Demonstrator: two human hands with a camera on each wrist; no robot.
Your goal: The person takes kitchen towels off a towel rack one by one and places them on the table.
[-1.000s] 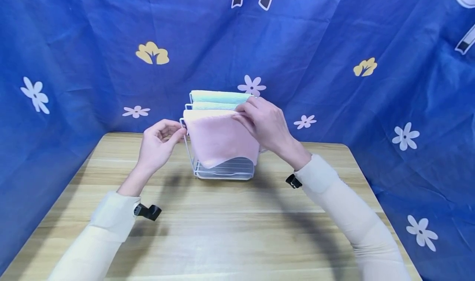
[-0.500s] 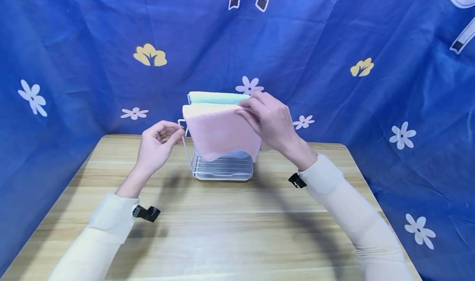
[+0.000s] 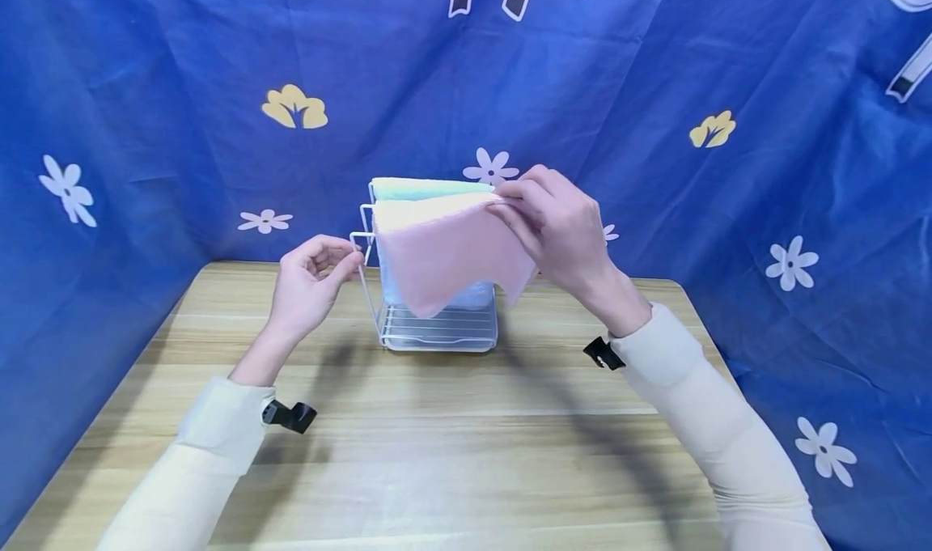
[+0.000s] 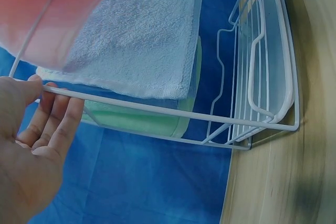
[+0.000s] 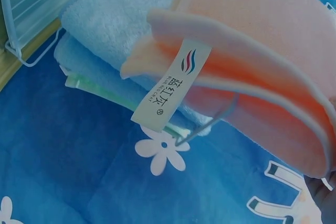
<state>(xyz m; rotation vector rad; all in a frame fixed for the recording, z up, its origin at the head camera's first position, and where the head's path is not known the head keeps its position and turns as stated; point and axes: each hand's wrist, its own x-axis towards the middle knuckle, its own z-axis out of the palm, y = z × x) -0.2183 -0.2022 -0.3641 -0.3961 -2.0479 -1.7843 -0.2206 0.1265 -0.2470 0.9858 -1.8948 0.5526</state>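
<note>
A white wire rack (image 3: 437, 345) with a shallow tray base stands at the back of the table. My left hand (image 3: 309, 284) pinches the rack's front left upright between thumb and fingers. My right hand (image 3: 564, 223) pinches the upper right edge of a folded pink towel (image 3: 455, 252), which hangs slanted in front of the other towels. A white label (image 5: 173, 85) sticks out of the pink folds in the right wrist view. Behind it hang a light blue towel (image 4: 142, 30) and a green towel (image 4: 142, 121) over the rack's rear bars.
The rack stands on a wood-grain table (image 3: 408, 454), close to its back edge. A blue patterned cloth (image 3: 182, 171) rises behind and at both sides of the table. My shadow falls across the tabletop.
My right hand has raised the pink towel and drawn it rightward, tilting it and baring the front bar and more of the blue towel. My left hand keeps its hold on the rack.
</note>
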